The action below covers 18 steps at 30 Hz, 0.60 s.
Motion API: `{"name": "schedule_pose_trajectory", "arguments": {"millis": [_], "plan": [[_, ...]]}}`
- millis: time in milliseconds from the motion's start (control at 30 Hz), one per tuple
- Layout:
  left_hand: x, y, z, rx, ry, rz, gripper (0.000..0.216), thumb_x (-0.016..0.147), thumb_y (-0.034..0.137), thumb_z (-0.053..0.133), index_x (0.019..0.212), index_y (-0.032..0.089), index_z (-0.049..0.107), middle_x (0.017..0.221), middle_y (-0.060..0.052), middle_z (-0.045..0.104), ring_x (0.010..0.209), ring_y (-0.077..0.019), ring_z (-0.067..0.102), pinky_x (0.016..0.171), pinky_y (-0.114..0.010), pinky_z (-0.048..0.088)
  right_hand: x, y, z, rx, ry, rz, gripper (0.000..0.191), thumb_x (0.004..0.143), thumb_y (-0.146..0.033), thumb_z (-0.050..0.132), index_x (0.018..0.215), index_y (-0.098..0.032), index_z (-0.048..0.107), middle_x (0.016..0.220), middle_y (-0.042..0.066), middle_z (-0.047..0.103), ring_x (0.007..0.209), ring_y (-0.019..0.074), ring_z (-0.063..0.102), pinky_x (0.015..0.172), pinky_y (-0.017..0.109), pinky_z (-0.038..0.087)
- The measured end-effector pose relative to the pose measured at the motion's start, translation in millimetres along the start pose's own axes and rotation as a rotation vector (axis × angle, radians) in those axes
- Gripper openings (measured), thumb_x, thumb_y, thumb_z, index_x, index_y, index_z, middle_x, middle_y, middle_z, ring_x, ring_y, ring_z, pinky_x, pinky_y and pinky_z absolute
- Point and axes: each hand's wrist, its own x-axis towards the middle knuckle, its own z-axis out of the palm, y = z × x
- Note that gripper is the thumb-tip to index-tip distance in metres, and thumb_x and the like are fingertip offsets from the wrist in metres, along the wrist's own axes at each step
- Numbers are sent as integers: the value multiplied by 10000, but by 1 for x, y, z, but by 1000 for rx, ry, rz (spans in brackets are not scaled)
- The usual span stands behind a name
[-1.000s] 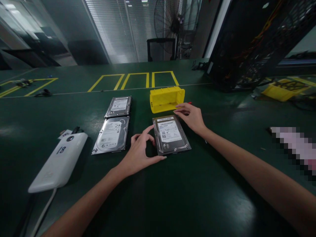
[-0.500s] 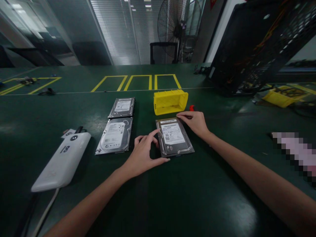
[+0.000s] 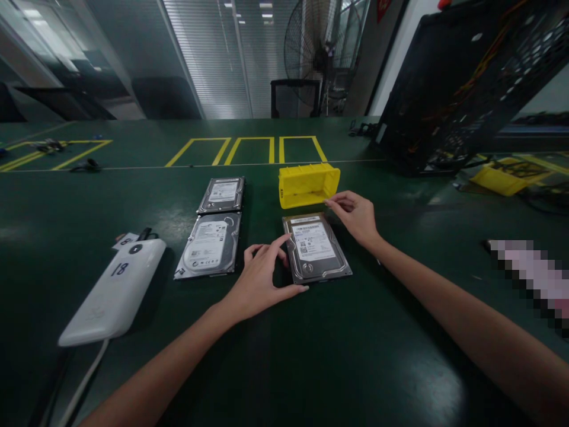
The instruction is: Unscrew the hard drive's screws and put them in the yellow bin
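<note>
A hard drive (image 3: 315, 248) with a white label lies flat on the green table in front of me. My left hand (image 3: 260, 273) holds it at the left: the index finger rests on its left edge and the thumb reaches along its front edge. My right hand (image 3: 355, 218) is pinched, fingertips together, just beyond the drive's far right corner. Those fingertips are at the lower right edge of a small yellow bin (image 3: 302, 200), which lies on its side with its mouth toward me. Whatever is between them is too small to make out.
Two more hard drives, one nearer (image 3: 208, 244) and one farther (image 3: 222, 194), lie end to end at left. A white power bank (image 3: 113, 290) with a cable sits left of them. A black computer case (image 3: 427, 89) stands at back right, beside another yellow bin (image 3: 498, 178).
My right hand has moved slightly up and right, off the drive's far edge toward the yellow bin. It now covers the red object seen behind it. My left hand keeps its place on the drive.
</note>
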Motion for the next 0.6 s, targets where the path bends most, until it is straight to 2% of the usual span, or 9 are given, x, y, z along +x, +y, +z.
{"name": "schedule_pose_trajectory", "arguments": {"millis": [333,467,600], "plan": [[0,-1,2,0,8,-5,912,745,565,657,1452,281,156,1025,-30,582,1070,-272,510,1041,-512,192,1,5,1,8,-33,-42,149,773,-281,654,882,-187,692,892,36,711,842,163,675,782,339,563],[0,-1,2,-6,12,-9,924,736,571,660,1457,275,163,1029,-42,579,1102,-296,491,1031,-526,208,0,0,-1,-18,-72,-18,142,760,-272,661,850,-169,698,862,46,711,808,170,674,743,336,567],[0,-2,2,-12,12,-12,919,738,569,656,1458,284,161,1027,-43,585,1103,-308,488,1026,-543,215,-2,-4,-3,-32,-123,-22,142,763,-272,659,844,-170,718,870,51,720,825,172,679,779,348,571]]}}
